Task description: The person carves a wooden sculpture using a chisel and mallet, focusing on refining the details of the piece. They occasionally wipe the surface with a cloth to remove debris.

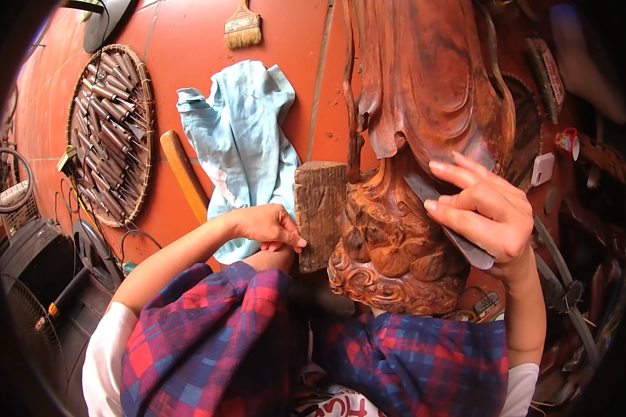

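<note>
A reddish-brown wood carving (424, 90) lies in front of me, with flowing folds at its far part and swirls and rounded lumps (389, 257) at its near end. Over that near end, my right hand (483, 208) grips a flat dark grey bar (459, 233), perhaps a blade or file, with its upper fingers partly stretched. My left hand (275, 228) rests at my knee with fingers curled together. Its fingertips meet the lower left edge of a rough wooden block (320, 215), which stands against the carving. What those fingers hold, if anything, is hidden.
A round woven basket (148, 149) of wooden-handled tools sits at the left. Light blue cloth (247, 125), a wooden handle (184, 174) and a brush (243, 28) lie on red floor tiles (174, 35). A fan (31, 316) stands lower left; a cup (567, 142) stands right.
</note>
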Motion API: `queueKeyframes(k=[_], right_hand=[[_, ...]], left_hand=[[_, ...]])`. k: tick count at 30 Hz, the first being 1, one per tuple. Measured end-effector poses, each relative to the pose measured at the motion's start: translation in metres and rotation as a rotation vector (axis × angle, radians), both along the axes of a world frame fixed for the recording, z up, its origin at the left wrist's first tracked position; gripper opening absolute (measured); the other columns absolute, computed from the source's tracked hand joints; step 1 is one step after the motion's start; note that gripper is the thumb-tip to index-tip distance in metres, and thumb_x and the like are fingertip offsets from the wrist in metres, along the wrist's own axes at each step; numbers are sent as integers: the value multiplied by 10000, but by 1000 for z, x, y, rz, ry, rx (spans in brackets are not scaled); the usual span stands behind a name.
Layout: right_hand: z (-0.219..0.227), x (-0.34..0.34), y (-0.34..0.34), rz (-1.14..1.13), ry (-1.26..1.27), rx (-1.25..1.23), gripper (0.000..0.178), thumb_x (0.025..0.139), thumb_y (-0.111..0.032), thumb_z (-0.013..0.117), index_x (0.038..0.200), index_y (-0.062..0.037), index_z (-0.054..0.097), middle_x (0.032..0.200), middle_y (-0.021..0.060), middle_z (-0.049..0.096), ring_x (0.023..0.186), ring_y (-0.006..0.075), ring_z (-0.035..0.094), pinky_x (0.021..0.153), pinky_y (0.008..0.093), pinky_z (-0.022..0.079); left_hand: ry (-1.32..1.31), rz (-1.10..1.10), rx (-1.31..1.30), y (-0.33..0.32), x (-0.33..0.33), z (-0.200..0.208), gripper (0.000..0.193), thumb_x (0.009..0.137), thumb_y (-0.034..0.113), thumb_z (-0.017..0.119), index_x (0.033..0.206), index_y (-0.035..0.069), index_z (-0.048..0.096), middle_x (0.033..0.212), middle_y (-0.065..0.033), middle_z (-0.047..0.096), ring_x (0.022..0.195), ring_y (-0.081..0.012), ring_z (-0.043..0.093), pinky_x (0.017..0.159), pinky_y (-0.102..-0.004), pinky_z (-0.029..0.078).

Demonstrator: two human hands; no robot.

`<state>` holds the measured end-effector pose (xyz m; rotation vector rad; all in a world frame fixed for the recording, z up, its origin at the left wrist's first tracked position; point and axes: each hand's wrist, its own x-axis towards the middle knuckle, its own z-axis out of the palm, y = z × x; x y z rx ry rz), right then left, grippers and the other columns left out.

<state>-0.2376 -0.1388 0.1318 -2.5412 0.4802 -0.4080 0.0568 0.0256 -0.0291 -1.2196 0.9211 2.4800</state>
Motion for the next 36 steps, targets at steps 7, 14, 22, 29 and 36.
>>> queueKeyframes(k=[7,14,22,29,36], right_hand=[[5,1,1,4,98,49,214,669,-96,734,868,-18,735,765,80,656,994,335,716,964,529,537],[6,8,2,-53,136,55,237,619,-46,728,854,-23,712,853,129,698,978,337,713,947,488,558],[8,7,-4,-162,122,160,224,634,9,735,855,-18,709,972,166,727,912,336,718,887,407,577],[13,6,-8,-171,154,332,212,660,38,730,864,-16,713,971,183,725,874,324,718,863,398,575],[16,2,-17,-129,154,368,229,656,49,723,874,-17,711,965,173,723,875,328,715,852,398,570]], left_hand=[[-18,5,8,0,1,3,317,946,383,684,926,82,781,546,15,570,507,-82,541,510,-253,461],[-1,-9,-15,-3,0,0,307,944,374,688,925,82,781,552,12,577,506,-81,540,508,-252,458],[-2,-18,-3,-3,0,0,308,943,370,696,957,73,777,551,23,562,517,-70,545,512,-243,461],[-4,-6,6,-2,0,0,312,946,366,685,915,69,772,551,8,576,509,-83,553,503,-258,468],[-1,-2,10,-3,0,1,314,946,367,685,923,67,774,551,6,576,513,-86,556,506,-259,468]])
